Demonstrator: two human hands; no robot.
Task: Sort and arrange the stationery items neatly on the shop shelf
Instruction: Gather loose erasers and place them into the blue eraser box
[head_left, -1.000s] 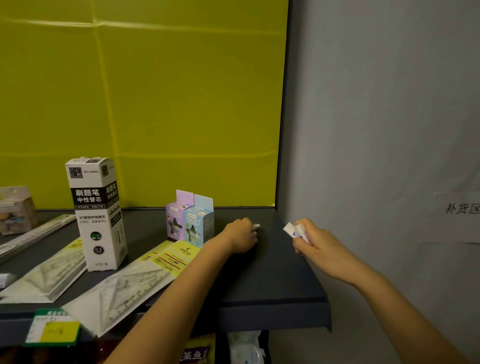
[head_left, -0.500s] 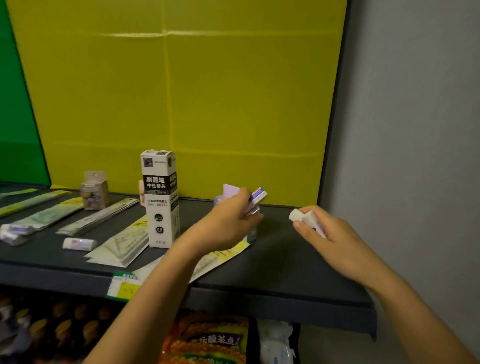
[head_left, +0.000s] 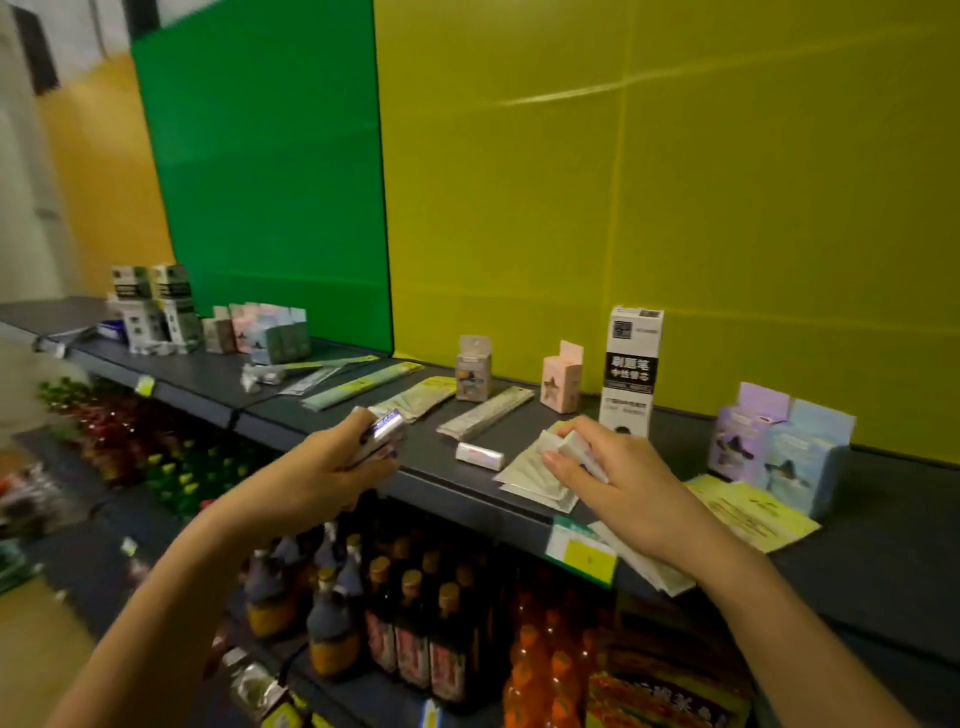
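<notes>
My left hand (head_left: 337, 467) is closed around small white erasers with blue sleeves (head_left: 383, 431), held over the front edge of the dark shelf (head_left: 441, 480). To its right, my right hand (head_left: 613, 478) grips white erasers (head_left: 566, 447) just above a flat ruler-set pack (head_left: 530, 475). A loose white eraser (head_left: 479, 456) lies on the shelf between both hands. Behind the right hand stands a tall white-and-black refill box (head_left: 629, 370).
Long ruler packs (head_left: 485, 413) and small boxes, tan (head_left: 472, 369), pink (head_left: 561, 384), purple and blue (head_left: 779, 447), stand along the shelf. More boxes (head_left: 156, 312) cluster at the far left. A price tag (head_left: 579, 553) hangs on the edge. Bottles (head_left: 395, 623) fill the lower shelf.
The view swung left along the shelf, showing its green-backed section. Both hands travelled left with their erasers, away from the purple and blue boxes, to beside the loose eraser.
</notes>
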